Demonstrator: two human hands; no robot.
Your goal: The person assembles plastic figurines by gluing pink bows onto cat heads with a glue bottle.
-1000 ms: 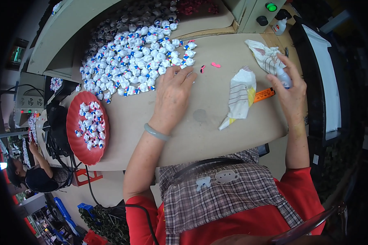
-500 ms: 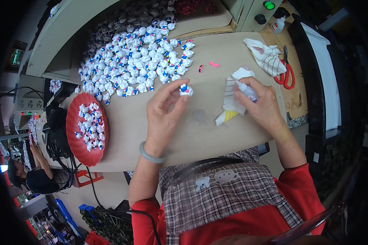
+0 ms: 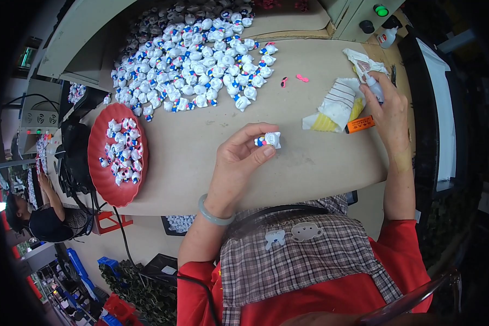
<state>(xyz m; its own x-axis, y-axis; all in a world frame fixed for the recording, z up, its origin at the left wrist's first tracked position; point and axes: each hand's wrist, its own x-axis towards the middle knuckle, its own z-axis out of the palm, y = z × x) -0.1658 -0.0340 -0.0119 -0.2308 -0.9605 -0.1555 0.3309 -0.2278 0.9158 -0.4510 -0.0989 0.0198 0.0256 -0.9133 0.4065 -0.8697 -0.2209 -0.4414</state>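
Left hand (image 3: 236,163) is hovering over the middle of the table (image 3: 201,146), thumb and fingers pinching a small white figurine (image 3: 270,139) with blue and red marks, held just above the tabletop. A pale green bangle (image 3: 214,211) is sitting on that wrist. Right hand (image 3: 388,111) is reaching to the far right of the table, fingers curled around a small white bottle (image 3: 374,87), its tip pointing away from the person. Just left of that hand a striped cloth (image 3: 339,100) is lying crumpled, with an orange marker (image 3: 359,124) touching its near edge and partly under the hand. A second crumpled cloth (image 3: 364,61) is lying farther off. Two small pink pieces (image 3: 293,80) are lying on the table between the cloth and a big pile (image 3: 193,60) of like figurines spreading across the far left. A red plate (image 3: 111,190) at the near left edge is holding more figurines. Another person (image 3: 49,217) is sitting well apart, at lower left.
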